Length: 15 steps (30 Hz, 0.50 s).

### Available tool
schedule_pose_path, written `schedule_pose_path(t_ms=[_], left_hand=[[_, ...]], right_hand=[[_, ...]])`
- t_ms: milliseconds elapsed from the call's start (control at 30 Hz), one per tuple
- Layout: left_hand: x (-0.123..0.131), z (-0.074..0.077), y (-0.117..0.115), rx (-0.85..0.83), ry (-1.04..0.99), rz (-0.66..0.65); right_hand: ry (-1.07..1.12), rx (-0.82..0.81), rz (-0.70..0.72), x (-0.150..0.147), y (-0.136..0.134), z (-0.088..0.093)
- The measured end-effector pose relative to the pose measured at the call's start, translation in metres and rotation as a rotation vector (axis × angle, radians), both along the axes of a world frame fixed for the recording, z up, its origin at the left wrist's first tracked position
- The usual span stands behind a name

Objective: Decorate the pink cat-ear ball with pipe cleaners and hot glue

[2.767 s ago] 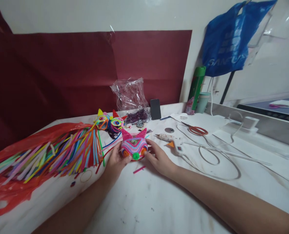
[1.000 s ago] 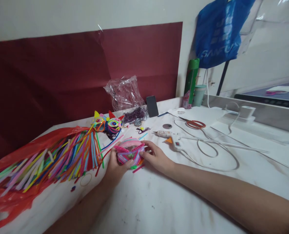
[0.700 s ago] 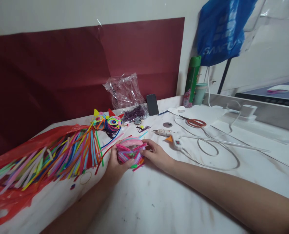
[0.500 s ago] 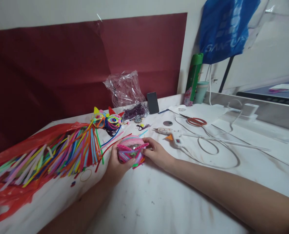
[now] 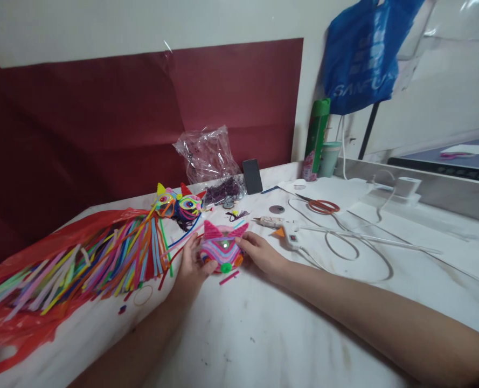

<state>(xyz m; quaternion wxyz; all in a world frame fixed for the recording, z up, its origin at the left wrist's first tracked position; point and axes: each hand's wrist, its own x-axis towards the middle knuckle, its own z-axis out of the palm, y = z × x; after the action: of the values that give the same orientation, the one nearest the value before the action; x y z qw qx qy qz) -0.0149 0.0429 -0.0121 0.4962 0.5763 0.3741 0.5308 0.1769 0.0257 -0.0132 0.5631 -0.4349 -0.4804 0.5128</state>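
You're holding the pink cat-eared head (image 5: 222,249) between your left hand (image 5: 191,268) and right hand (image 5: 264,256), mid-tabletop (image 5: 243,328). Half a second ago its top faced you; now its green nose (image 5: 226,267) does. Pipe cleaners (image 5: 120,261) border your left, a glue gun (image 5: 291,238) your right; open room lies nearer you.

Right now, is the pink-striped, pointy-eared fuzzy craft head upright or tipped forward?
Upright: the craft head is held between left hand and right hand, pointed pink ears up, round green nose low in front.
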Motion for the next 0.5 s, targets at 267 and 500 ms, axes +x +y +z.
schedule_pose_path(t_ms=[267, 500], left_hand=[[0.001, -0.001, 0.004, -0.017, 0.032, 0.034], [-0.001, 0.001, 0.002, 0.039, 0.085, 0.149]], right_hand=[[0.070, -0.121, 0.010, 0.003, 0.010, -0.003], [0.045, -0.081, -0.001, 0.000, 0.012, -0.008]])
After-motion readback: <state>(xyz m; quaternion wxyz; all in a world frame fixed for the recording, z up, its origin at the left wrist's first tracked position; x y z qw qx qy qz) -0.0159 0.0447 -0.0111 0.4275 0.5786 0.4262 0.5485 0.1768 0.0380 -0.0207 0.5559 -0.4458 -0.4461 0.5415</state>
